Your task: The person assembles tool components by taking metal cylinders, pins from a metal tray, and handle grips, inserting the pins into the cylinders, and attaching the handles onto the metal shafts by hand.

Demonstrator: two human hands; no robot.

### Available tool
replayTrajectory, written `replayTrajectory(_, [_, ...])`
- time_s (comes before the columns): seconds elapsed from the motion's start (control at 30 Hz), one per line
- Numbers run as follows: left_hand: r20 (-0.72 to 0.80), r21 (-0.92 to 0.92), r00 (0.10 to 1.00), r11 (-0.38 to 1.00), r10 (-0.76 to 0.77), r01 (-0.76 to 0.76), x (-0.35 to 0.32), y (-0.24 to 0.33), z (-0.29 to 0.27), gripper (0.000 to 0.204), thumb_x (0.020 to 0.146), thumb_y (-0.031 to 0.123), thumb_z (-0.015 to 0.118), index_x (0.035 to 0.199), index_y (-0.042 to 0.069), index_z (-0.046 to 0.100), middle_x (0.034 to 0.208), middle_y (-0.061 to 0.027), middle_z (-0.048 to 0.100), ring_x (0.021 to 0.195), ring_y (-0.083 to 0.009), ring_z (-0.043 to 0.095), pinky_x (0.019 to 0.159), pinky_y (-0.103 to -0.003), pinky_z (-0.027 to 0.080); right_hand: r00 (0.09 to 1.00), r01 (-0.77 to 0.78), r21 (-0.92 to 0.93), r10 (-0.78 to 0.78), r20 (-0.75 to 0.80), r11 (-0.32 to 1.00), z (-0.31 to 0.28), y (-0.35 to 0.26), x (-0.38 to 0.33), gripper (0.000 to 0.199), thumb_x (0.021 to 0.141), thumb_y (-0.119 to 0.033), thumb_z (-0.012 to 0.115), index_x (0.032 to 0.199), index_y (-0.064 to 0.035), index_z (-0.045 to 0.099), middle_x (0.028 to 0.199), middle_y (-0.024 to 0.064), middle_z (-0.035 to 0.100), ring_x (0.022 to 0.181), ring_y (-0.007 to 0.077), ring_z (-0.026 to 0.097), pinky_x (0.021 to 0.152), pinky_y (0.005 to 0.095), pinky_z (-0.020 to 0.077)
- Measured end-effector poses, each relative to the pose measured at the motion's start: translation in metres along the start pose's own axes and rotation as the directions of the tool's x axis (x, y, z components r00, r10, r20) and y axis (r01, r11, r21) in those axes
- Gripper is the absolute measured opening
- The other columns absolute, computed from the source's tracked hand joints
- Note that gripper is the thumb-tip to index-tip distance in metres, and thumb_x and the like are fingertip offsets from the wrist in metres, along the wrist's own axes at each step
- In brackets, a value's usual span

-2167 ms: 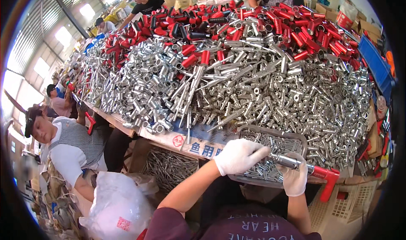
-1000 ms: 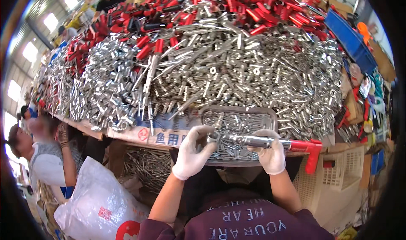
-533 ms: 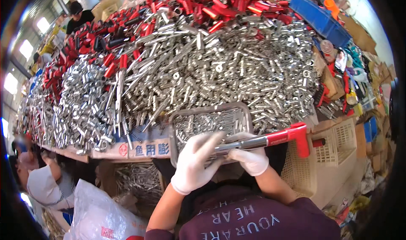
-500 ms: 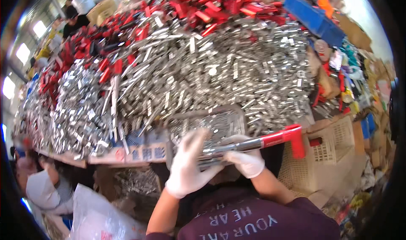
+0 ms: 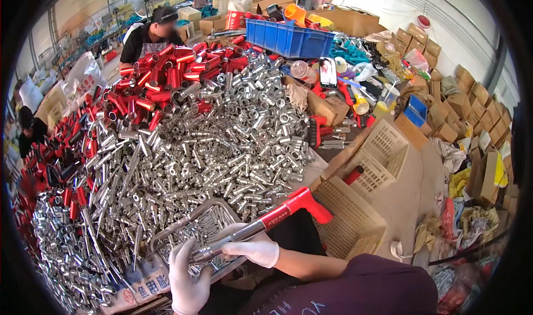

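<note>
by the tray (image 5: 181, 219), the left hand (image 5: 187, 276) stands open near the tip of the red-handled tool (image 5: 254, 228); if it touches, i cannot tell. the tool now slopes more steeply in view, yet remains held, the right hand (image 5: 257, 252) closed around it.

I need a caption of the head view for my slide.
Right hand holds a red-handled metal tool, left hand at its silver end, beside heaped metal parts.

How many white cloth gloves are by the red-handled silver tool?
2: one on the right hand, holding the tool; one on the left hand, at its silver end. Neither is hidden.
</note>
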State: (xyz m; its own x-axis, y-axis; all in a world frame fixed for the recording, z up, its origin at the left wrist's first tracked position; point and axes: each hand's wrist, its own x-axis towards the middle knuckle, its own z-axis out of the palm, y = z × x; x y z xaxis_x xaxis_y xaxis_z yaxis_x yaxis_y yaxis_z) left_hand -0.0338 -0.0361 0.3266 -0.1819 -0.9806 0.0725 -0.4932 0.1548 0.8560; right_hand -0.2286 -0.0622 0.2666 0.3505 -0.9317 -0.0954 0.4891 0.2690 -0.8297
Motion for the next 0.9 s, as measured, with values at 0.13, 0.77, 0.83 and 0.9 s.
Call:
replayTrajectory(0.13, [0.183,-0.197,0.933,0.918,-0.309,0.343,0.016,0.002,-0.013,0.052,0.084,-0.006,0.052,0.136,-0.006,0.051,0.119,-0.0203,0.063,0.111,-0.0243,0.060,0.100,-0.036,0.045,1.000,0.015,-0.033,-0.016,-0.018,0.999,-0.006,-0.005,0.000,0.031,0.089,-0.015,0.072,0.115,-0.0005,0.064,0.095,0.0039,0.069,0.083,0.0101,0.065,0.075,0.0258,0.0528])
replayTrajectory(0.77, [0.715,-0.101,0.675,0.930,-0.180,0.354,0.030,0.013,0.007,0.059,0.080,0.017,0.074,0.131,-0.002,0.051,0.097,-0.0101,0.072,0.086,-0.0185,0.070,0.080,-0.033,0.055,0.989,0.108,-0.246,-0.078,0.127,0.963,-0.008,-0.021,-0.011,0.018,0.078,-0.010,0.077,0.089,-0.0020,0.066,0.074,0.0035,0.066,0.059,0.0085,0.059,0.052,0.0237,0.0464])
replayTrajectory(0.83, [0.667,-0.141,0.689,0.860,-0.283,0.490,0.016,0.007,0.022,0.027,0.078,0.020,0.075,0.094,-0.001,0.068,0.074,-0.0087,0.072,0.063,-0.0217,0.070,0.060,-0.036,0.055,0.985,0.169,-0.295,-0.154,0.075,0.940,-0.005,-0.018,-0.011,0.017,0.077,-0.012,0.079,0.084,-0.0028,0.066,0.073,0.0025,0.066,0.059,0.0073,0.059,0.052,0.0236,0.0460])
replayTrajectory(0.9, [0.358,0.131,0.908,0.975,-0.217,0.182,0.008,0.016,0.040,0.023,0.078,0.019,0.074,0.091,0.001,0.069,0.071,-0.0113,0.070,0.061,-0.0264,0.069,0.059,-0.038,0.054,0.970,0.237,-0.378,-0.242,0.035,0.895,-0.003,-0.018,-0.009,0.016,0.077,-0.013,0.078,0.083,-0.0033,0.066,0.073,0.0022,0.066,0.059,0.0070,0.058,0.052,0.0236,0.0458])
